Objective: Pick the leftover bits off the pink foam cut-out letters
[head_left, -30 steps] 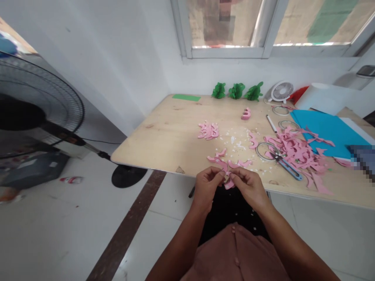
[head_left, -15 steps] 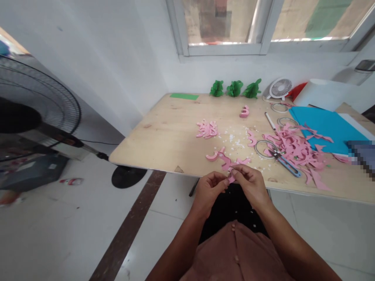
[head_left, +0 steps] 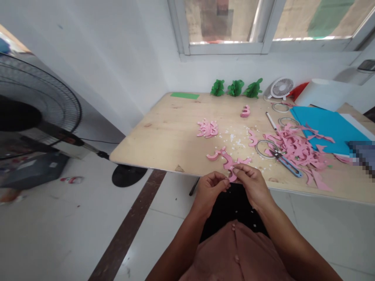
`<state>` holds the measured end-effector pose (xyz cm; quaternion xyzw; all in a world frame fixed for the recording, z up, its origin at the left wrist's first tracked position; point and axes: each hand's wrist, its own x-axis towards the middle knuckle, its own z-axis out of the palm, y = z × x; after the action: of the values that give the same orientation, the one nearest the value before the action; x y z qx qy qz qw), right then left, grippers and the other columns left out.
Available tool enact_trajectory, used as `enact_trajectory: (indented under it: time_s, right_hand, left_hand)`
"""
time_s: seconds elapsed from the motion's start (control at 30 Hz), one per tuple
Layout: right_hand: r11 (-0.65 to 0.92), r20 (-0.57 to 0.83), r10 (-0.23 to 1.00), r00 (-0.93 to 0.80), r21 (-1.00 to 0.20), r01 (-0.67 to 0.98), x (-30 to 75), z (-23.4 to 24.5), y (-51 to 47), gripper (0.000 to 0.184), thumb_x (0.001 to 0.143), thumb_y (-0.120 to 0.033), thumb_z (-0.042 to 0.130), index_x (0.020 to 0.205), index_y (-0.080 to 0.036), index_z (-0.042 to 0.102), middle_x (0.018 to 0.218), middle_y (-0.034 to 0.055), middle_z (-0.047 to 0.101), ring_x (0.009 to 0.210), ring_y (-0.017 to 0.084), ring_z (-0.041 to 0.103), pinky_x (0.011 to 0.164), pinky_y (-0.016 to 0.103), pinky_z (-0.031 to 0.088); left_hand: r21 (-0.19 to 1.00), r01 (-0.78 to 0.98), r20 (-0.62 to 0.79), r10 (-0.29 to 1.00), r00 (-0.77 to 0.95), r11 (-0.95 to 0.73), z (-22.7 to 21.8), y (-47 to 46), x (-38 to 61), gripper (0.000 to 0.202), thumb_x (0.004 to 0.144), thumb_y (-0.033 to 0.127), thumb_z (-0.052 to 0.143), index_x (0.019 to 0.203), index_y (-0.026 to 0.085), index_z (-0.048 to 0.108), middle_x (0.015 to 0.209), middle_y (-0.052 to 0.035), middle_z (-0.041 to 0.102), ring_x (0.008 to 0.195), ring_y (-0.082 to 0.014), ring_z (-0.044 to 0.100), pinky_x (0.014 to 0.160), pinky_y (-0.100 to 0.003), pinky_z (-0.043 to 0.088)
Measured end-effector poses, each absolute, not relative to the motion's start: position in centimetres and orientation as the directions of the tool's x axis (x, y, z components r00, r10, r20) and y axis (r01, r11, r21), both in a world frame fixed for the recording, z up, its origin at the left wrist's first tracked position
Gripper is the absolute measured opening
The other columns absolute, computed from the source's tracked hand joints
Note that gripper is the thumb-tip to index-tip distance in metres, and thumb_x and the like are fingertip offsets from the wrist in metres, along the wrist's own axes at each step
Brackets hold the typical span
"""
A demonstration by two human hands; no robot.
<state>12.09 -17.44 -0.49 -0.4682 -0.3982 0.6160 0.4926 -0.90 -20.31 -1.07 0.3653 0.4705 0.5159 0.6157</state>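
- No words, numbers or logos can be read anywhere here
- The curled pink paper cutout carries no visible print
- The small round white plastic desk fan shows no legible marking

The left hand and right hand pinch a curved pink paper cutout above a plywood table's edge.

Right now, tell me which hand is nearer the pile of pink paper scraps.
Right hand: nearer, in front of and left of the pile of pink paper scraps. Left hand: farther, beyond the right hand on the pile's left.
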Motion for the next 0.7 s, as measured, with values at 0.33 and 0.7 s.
enact_trajectory:
  time_s: [0.33, 0.7]
  right_hand:
    - [-0.175, -0.166, 0.984, -0.059, -0.959, -0.224, 11.83, -0.3, -17.46, 0.018, 0.065, -0.032, 0.071, 0.075, -0.017, 0.068, 0.061, -0.0036, 0.056, 0.051, 0.007, 0.047, 0.05, 0.019, 0.039]
    - [-0.163, -0.148, 0.982, -0.113, -0.977, -0.137, 11.93, -0.17, -17.63, 0.021, 0.07, -0.037, 0.067, 0.075, -0.016, 0.066, 0.065, -0.0004, 0.06, 0.053, 0.01, 0.051, 0.051, 0.022, 0.04]
  left_hand:
    - [0.943, -0.257, -0.211, 0.977, 0.032, 0.211, -0.94, -20.33, -1.11, 0.018, 0.064, 0.029, 0.069, 0.072, 0.014, 0.062, 0.061, -0.0004, 0.06, 0.059, -0.0106, 0.054, 0.056, -0.021, 0.042]
    - [0.956, -0.224, -0.185, 0.982, 0.033, 0.188, -0.83, -20.2, -1.48, 0.016, 0.065, 0.028, 0.067, 0.066, 0.013, 0.061, 0.059, -0.0004, 0.059, 0.056, -0.0098, 0.052, 0.056, -0.022, 0.041]
